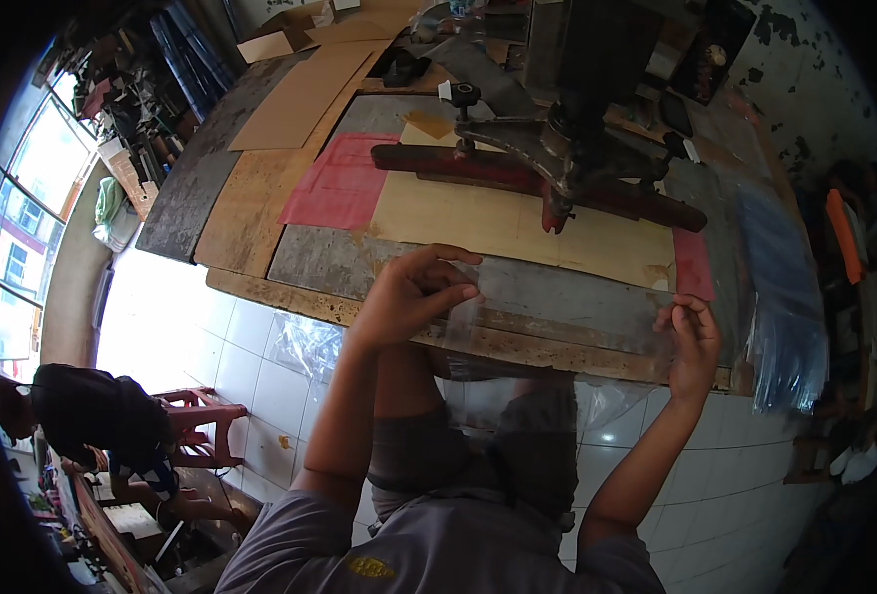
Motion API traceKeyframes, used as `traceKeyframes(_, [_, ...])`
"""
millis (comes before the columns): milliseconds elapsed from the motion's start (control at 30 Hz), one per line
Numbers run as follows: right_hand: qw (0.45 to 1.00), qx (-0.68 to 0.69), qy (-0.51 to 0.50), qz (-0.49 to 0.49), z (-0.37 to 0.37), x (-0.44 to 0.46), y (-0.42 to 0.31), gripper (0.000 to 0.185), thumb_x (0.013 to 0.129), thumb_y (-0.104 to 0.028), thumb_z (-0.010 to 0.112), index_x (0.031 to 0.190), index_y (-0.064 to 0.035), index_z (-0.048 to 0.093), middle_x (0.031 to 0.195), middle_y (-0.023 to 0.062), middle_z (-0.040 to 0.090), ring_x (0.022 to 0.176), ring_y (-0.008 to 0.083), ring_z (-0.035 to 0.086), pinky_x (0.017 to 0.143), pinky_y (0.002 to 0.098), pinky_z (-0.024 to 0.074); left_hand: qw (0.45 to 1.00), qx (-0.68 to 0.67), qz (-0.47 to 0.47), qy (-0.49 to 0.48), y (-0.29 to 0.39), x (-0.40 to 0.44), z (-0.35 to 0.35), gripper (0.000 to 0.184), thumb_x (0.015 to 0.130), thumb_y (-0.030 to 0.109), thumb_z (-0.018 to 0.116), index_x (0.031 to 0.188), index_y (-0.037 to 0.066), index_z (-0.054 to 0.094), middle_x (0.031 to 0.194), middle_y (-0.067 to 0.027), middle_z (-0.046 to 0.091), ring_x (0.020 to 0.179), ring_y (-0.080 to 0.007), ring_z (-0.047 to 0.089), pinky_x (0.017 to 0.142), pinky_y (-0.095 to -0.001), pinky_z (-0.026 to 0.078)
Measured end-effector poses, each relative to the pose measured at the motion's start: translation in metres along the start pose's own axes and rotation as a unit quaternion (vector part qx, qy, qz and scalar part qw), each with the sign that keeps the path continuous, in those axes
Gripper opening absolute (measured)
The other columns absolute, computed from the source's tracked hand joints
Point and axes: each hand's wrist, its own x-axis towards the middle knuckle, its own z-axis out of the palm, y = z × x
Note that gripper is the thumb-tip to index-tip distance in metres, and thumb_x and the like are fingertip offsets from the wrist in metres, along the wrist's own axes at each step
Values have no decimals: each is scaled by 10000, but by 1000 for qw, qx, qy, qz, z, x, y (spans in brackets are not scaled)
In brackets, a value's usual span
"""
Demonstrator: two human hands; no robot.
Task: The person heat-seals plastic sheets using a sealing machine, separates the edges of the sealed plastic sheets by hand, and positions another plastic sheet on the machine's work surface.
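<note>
Clear film (565,346) at the table's (270,297) near edge.
Left hand (476,274): fingertips narrowly parted; film grip cannot be determined. Right hand (693,332): fingertips pinch film's right end.

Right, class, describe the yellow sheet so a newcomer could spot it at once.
Start at the wooden-edged workbench, then find the dark red bar over it. The yellow sheet lies beneath that bar, beyond the left hand and the right hand. Its pale colour sets it apart from the pink panel at its left end and the smaller pink patch at its right.
</note>
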Motion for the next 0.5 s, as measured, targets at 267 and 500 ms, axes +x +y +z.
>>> traceKeyframes(267, [1000,5,-11,-19,2,0,-1,243,1011,-177,683,1166,8,664,933,69,702,845,137,658,791,299,544,1000,3,6,9,3,-1,1,346,924,49,783,1251,18,672,929,-48,771,888,-72,717,741,-219,532])
traceKeyframes(500, [1000,7,-9,-3,5,-4,-5,236,1007,-154,672,1175,10,683,937,73,711,843,139,662,782,299,540,999,8,6,37,-2,0,0,371,908,16,789,1259,3,669,941,-57,768,888,-91,719,795,-224,550])
